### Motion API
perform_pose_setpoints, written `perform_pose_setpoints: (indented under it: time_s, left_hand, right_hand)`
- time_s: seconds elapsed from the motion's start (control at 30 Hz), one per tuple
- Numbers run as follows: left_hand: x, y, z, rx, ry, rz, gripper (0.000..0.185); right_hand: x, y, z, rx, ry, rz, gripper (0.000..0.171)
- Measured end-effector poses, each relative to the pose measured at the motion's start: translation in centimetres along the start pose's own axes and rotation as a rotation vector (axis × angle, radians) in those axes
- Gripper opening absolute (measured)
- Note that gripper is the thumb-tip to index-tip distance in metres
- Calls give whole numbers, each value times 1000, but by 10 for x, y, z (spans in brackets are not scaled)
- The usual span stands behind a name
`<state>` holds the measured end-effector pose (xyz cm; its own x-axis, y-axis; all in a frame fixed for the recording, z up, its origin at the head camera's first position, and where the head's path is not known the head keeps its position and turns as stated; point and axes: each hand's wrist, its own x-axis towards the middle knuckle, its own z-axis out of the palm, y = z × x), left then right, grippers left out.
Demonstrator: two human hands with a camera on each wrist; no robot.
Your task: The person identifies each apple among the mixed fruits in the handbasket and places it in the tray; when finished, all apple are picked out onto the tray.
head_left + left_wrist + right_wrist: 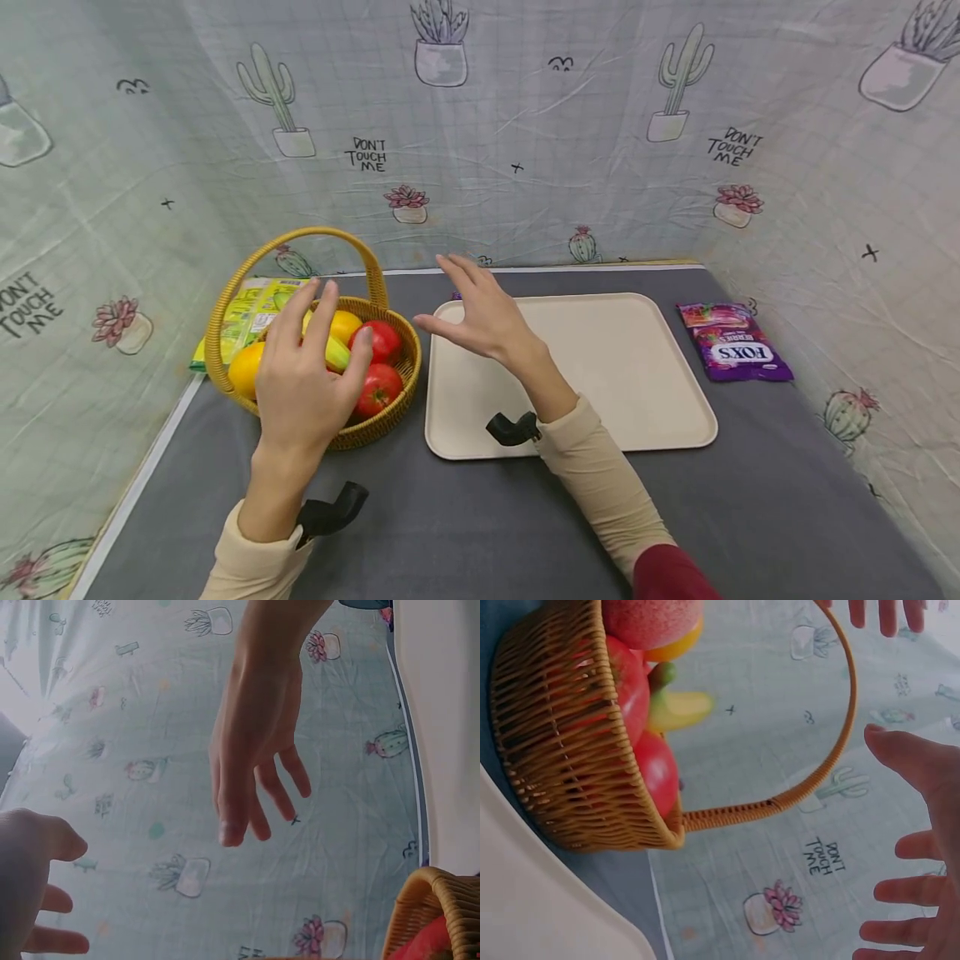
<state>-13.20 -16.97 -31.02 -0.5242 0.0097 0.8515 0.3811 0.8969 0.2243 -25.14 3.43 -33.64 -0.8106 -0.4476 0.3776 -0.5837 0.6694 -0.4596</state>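
My left hand (303, 379) is raised in front of the wicker basket (372, 431), fingers spread and holding nothing. Over the left edge of the beige tray (600, 367) hovers my right hand (483, 312), its fingers extended and nothing in it. Inside the basket lie red tomatoes (378, 390), a yellow banana (681, 709) and orange fruits (246, 369); part of the fruit is hidden behind my left hand. A pinkish round fruit (654, 621) sits among them in the right wrist view. The basket's arched handle (318, 232) stands upright.
A purple Fox's candy bag (738, 343) lies to the right of the tray. Behind the basket is a green and yellow packet (258, 312). A patterned curtain (517, 208) surrounds the grey table (450, 533) at the back and sides.
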Motion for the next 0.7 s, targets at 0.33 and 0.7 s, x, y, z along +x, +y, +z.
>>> perform_pose_setpoints:
  time_s: [0.33, 0.7]
  left_hand:
    - [-27, -6, -18, 15, 21, -50, 56]
    - [-66, -14, -23, -22, 102, -206, 53]
  right_hand:
    - [4, -7, 18, 44, -47, 9, 89]
    - [14, -14, 37, 100, -75, -27, 85]
